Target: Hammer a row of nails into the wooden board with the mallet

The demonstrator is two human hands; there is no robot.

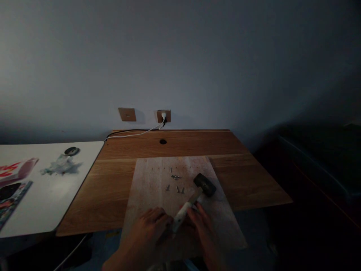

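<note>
A mallet (205,184) with a dark block head and a pale-wrapped handle lies slantwise above a wooden board (146,177), its head toward the far right. My left hand (150,226) is closed at the lower end of the handle, with the fingers curled. On the handle's other side, my right hand (200,222) has its bent fingers against the white grip. Several metal screws or nails (175,176) are scattered on the board beyond my hands, and a few more (177,189) sit closer. The undersides of both hands are hidden.
The board rests on a wooden desk (109,188) and overhangs its front edge. At the left, a white table (53,195) carries a crumpled plastic wrapper (62,165), a dark round object (71,151) and a red-and-white bag (17,170). Cables (132,134) run to a wall socket (167,116).
</note>
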